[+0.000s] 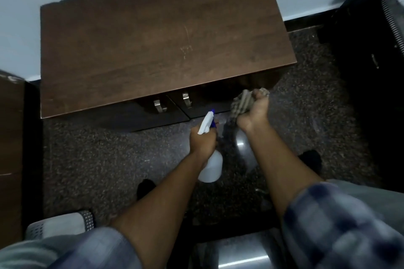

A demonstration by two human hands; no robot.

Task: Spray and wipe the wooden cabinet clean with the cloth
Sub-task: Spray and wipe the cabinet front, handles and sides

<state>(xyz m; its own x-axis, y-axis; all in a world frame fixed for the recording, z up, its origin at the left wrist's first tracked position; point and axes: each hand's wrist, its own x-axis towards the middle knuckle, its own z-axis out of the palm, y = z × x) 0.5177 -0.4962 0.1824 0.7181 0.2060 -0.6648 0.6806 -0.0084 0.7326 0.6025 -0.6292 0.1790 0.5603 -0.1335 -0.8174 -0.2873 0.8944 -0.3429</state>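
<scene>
A low dark-brown wooden cabinet stands against the pale wall, its flat top seen from above. Two metal handles show on its front doors under the near edge. My left hand grips a white spray bottle by the neck, its white and blue nozzle pointing up at the cabinet front. My right hand is closed on a bunched grey checked cloth, held against the right door just below the top's near edge. Faint pale scuffs mark the top right of centre.
Dark speckled floor lies in front of the cabinet. Another brown furniture piece stands at the left edge. A black unit fills the right side. A pale perforated basket sits at lower left, and a shiny metal object at the bottom.
</scene>
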